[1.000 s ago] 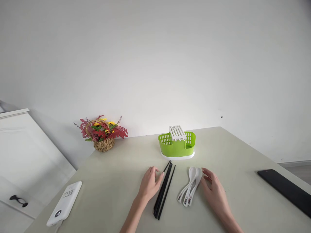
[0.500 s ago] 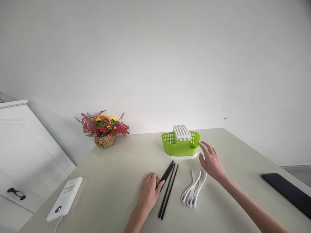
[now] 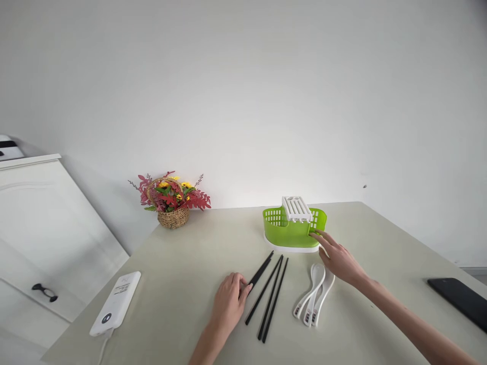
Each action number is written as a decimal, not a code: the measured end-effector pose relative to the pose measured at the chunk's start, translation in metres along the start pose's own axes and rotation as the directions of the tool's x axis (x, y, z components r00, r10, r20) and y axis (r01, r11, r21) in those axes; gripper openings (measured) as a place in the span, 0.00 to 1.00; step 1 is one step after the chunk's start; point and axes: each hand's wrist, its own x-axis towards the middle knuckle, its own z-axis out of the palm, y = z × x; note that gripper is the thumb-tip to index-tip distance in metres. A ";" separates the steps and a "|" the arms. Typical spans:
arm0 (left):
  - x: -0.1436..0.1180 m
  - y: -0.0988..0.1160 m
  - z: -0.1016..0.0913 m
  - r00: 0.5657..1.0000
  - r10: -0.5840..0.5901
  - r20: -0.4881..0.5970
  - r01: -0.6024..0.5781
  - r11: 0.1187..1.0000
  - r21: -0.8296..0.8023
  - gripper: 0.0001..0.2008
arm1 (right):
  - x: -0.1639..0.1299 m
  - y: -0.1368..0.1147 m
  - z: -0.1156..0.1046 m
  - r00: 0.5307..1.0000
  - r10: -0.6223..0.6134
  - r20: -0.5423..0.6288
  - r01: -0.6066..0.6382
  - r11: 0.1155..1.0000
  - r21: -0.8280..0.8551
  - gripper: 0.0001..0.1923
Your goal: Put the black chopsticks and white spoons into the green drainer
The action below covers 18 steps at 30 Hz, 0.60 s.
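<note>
Three spoons [image 3: 315, 285] lie beside three loose chopsticks [image 3: 271, 297].

Black chopsticks [image 3: 276, 300] lie loosely fanned beside overlapping white spoons [image 3: 318, 277], near an upright green basket [image 3: 286, 236].

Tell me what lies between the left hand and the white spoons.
Three black chopsticks, fanned out on the table, lie between the left hand and the white spoons; the head view shows this.

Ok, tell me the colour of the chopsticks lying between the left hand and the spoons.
The chopsticks are black, seen best in the head view.
</note>
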 end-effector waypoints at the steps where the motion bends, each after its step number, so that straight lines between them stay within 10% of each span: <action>1: 0.000 0.000 0.000 1.000 0.005 -0.002 -0.005 1.000 -0.005 0.15 | 0.000 0.000 -0.003 1.000 -0.006 0.003 0.006 1.000 0.005 0.27; 18: 0.015 -0.028 -0.044 0.946 -0.275 0.170 0.289 0.955 -0.066 0.19 | -0.092 -0.028 -0.056 0.988 0.116 -0.098 -0.091 0.968 0.233 0.25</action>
